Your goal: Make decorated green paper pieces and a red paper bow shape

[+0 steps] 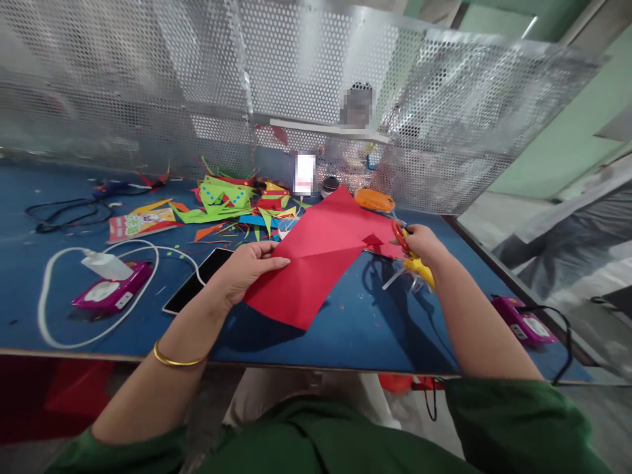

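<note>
A creased sheet of red paper (316,263) is raised over the blue table, its left edge pinched between the thumb and fingers of my left hand (251,266). My right hand (422,243) is closed round the red-orange handles of a pair of scissors (399,236), to the right of the sheet. The scissor blades are hard to make out. Near the sheet's right side is a smaller dark red paper shape (374,241). Below my right hand lies something yellow (419,270) with clear plastic.
Green, red and blue paper scraps (222,197) cover the back left. A phone (197,280) with a white cable (44,303) lies by a purple pack (112,289). Another purple pack (526,322) sits right. An orange object (375,200) stands before the perforated metal screen (306,66); a person is behind it.
</note>
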A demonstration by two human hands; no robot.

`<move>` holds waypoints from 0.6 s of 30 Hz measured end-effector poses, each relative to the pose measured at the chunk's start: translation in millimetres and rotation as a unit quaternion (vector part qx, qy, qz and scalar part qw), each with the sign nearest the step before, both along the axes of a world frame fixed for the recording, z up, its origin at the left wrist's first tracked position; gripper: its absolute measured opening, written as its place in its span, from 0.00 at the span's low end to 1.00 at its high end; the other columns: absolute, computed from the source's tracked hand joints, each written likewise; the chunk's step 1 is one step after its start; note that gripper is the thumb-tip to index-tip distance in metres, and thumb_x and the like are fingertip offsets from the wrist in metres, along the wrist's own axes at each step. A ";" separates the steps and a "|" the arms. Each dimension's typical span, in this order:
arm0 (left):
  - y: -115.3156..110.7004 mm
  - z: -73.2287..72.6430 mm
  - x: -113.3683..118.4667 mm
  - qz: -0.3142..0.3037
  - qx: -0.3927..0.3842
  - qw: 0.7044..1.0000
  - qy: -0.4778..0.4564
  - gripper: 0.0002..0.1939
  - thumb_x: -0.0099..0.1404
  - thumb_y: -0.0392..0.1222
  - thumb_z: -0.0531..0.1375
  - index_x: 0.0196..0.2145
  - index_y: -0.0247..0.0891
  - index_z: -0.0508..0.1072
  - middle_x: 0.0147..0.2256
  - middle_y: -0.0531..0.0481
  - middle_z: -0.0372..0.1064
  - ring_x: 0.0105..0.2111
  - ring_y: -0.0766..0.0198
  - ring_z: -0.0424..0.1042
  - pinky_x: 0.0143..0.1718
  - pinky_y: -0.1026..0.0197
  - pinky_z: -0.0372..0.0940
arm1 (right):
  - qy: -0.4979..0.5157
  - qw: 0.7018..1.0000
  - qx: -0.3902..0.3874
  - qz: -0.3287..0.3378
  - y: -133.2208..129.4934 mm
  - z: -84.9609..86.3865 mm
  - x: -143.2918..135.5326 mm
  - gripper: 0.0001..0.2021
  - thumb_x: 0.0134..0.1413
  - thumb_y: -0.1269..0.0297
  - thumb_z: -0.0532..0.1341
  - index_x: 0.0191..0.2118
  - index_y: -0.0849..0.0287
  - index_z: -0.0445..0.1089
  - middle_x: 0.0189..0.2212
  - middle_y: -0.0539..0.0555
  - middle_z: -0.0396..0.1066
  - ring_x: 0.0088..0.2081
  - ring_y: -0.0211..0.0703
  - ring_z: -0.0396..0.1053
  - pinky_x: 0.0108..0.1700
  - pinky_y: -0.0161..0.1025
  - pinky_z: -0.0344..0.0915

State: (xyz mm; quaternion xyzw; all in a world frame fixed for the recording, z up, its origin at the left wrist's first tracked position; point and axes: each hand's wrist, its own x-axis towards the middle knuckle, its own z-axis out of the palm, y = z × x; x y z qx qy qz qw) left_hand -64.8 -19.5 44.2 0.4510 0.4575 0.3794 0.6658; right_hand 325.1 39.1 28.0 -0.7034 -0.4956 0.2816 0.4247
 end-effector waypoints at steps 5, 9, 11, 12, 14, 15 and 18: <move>3.0 10.1 2.4 -0.012 0.012 1.000 0.008 0.19 0.48 0.40 0.75 0.39 0.39 0.80 0.35 0.48 0.81 0.32 0.61 0.80 0.36 0.62 0.74 | 0.086 0.994 0.070 -0.010 -27.7 2.8 -12.1 0.30 0.33 0.55 0.77 0.43 0.59 0.68 0.21 0.45 0.67 0.16 0.36 0.63 0.19 0.37 0.63; 1.0 22.5 6.3 -0.046 0.035 0.998 0.036 0.20 0.47 0.40 0.75 0.40 0.41 0.81 0.35 0.49 0.82 0.34 0.61 0.80 0.37 0.62 0.74 | 0.165 0.977 0.116 0.065 -53.2 11.1 -34.2 0.30 0.31 0.52 0.75 0.42 0.53 0.65 0.32 0.48 0.74 0.27 0.39 0.74 0.28 0.37 0.70; 0.0 29.2 8.9 -0.080 0.045 0.994 0.058 0.19 0.49 0.41 0.75 0.41 0.42 0.81 0.36 0.49 0.81 0.34 0.60 0.80 0.37 0.61 0.74 | 0.195 0.968 0.121 0.097 -61.8 16.3 -42.7 0.31 0.29 0.53 0.76 0.42 0.53 0.65 0.32 0.48 0.74 0.28 0.41 0.75 0.28 0.36 0.70; -0.2 32.4 10.4 -0.098 0.053 0.991 0.072 0.18 0.50 0.42 0.74 0.40 0.43 0.81 0.36 0.49 0.81 0.34 0.59 0.80 0.36 0.61 0.74 | 0.203 0.966 0.123 0.107 -64.6 18.8 -45.5 0.32 0.29 0.54 0.77 0.42 0.53 0.64 0.29 0.46 0.73 0.27 0.40 0.74 0.27 0.35 0.69; 0.3 38.8 14.3 -0.133 0.072 0.983 0.104 0.16 0.52 0.43 0.73 0.40 0.43 0.81 0.36 0.48 0.81 0.35 0.58 0.80 0.36 0.60 0.74 | 0.206 0.963 0.119 0.124 -67.9 23.2 -48.6 0.31 0.29 0.55 0.77 0.42 0.52 0.64 0.25 0.44 0.70 0.24 0.39 0.72 0.24 0.34 0.66; 0.8 41.9 16.7 -0.147 0.083 0.979 0.118 0.15 0.52 0.43 0.72 0.39 0.43 0.82 0.36 0.48 0.81 0.35 0.57 0.80 0.36 0.60 0.74 | 0.205 0.963 0.111 0.136 -68.9 24.9 -49.5 0.31 0.30 0.54 0.77 0.41 0.52 0.64 0.24 0.44 0.70 0.24 0.39 0.72 0.23 0.34 0.66; 2.3 51.3 25.4 -0.178 0.106 0.967 0.145 0.13 0.51 0.42 0.72 0.37 0.43 0.82 0.35 0.47 0.81 0.35 0.55 0.80 0.35 0.59 0.73 | 0.222 0.953 0.082 0.190 -73.2 26.8 -52.7 0.29 0.32 0.54 0.77 0.41 0.53 0.66 0.29 0.48 0.74 0.30 0.44 0.76 0.24 0.34 0.67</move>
